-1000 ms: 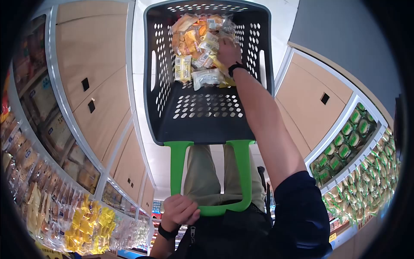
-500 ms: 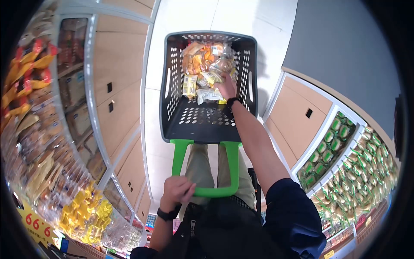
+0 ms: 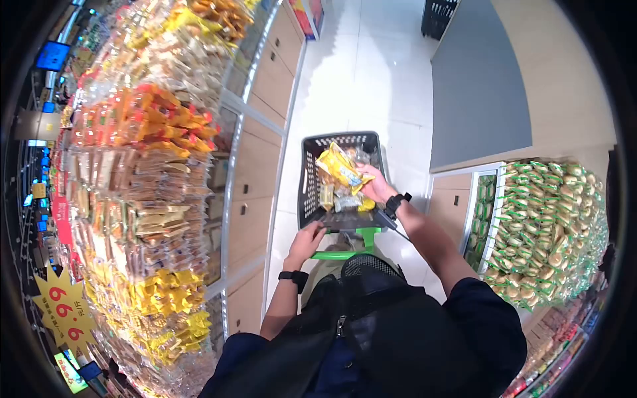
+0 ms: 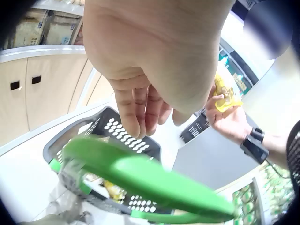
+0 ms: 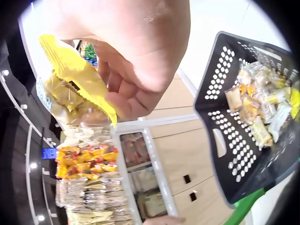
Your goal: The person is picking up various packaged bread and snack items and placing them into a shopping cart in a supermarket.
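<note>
My right hand [image 3: 375, 186] pinches a yellow snack packet [image 3: 344, 169] by one end, above the dark basket [image 3: 309, 199]. In the right wrist view, thumb and fingers grip the yellow crimped edge of the packet [image 5: 77, 70], and lumpy pieces show through its clear part. Several bagged snacks [image 5: 267, 101] lie at one end of the basket. My left hand [image 4: 150, 61] hovers over the green handle [image 4: 140, 173], fingers extended, holding nothing.
Packed bagged snacks [image 3: 142, 179] fill the left display above wooden cabinets [image 3: 252, 166]. Green-tied packages [image 3: 544, 232] are heaped on the right. A grey panel [image 3: 471, 99] lines the right side of the aisle, and another black basket [image 3: 439, 16] stands farther ahead.
My right hand has risen out of the basket with the yellow packet. My left hand has let go of the green handle. The head view has tilted up, showing more shelves and aisle.
</note>
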`<state>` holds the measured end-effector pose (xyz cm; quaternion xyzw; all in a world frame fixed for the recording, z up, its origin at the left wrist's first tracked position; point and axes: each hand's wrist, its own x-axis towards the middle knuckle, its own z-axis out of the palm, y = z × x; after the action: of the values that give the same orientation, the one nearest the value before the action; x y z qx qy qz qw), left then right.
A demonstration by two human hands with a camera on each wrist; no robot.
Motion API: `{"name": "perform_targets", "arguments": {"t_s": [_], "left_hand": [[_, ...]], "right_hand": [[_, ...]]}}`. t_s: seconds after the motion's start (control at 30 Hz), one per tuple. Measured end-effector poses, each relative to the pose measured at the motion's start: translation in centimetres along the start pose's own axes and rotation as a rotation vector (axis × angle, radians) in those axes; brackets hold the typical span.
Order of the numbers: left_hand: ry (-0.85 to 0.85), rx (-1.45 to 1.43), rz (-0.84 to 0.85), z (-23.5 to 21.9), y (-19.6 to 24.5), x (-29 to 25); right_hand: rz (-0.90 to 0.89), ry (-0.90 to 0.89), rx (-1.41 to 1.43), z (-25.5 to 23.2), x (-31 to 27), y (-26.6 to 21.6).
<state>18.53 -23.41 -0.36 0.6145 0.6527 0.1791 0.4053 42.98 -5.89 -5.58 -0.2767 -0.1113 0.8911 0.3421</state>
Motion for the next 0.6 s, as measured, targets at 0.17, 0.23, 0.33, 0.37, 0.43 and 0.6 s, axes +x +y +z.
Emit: {"name": "perform_targets", "arguments": {"t_s": [0.17,0.23,0.33,0.37,0.43,0.6], "left_hand": [[0.217,-0.256,-0.018,-5.3,4.3,2.5],[0.155,-0.393,0.062,-7.5,9.0,2.3],[0.123,-0.441,0.092,-7.1,11.1,0.5],[0.126,-0.511,0.060,-6.4,10.6,0.1],[0.166,-0.592,0.023,-6.2,9.4,-0.9],[0.303,-0.716,0.043,-7.8,8.5,-4.1]], "right_hand": [[0.023,-0.216,0.076,5.9,-2.8,0.4],[0.067,-0.255,0.104,7.6,-2.8,1.3],[0.047,-0.218,-0.002,9.3,-2.9,3.8],[0.024,-0.186,-0.106,9.9,-2.8,4.5],[-0.053,-0.194,-0.214,12.0,-4.1,4.1],[-0.154,-0.182,-0.582,14.4,-3.0,5.7]]}}
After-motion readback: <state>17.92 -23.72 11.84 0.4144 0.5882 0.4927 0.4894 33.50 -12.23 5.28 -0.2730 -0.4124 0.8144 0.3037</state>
